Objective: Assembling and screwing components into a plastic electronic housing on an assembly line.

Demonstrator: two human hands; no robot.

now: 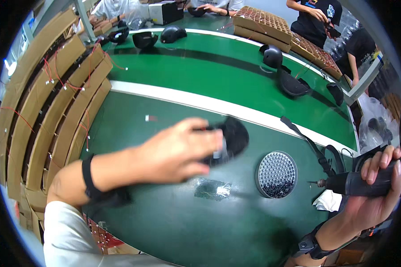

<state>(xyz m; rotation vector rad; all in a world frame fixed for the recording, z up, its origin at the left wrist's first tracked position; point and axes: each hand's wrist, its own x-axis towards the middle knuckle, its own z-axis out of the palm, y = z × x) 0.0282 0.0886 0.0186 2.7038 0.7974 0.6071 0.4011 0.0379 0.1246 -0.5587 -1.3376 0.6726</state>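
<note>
My left hand (173, 151), smeared by motion, is over the green table with its fingers closed on a black curved plastic shell (237, 135). A small pale spot shows on the shell under the fingers, and the hand hides much of the rest. At the right, my right hand (376, 182) is wrapped round a black electric screwdriver (358, 183), whose bit points left. Between the hands stands a round dish (276, 167) with a dotted grid of holes and small dark screws gathered at its near side.
Cardboard trays (53, 107) with red wires stand at the left. Across the white rail (209, 104) runs a green conveyor belt (200, 71) carrying several black shells. A black strap (314, 147) and white cloth (328, 201) lie near the screwdriver. Other people work at the far side.
</note>
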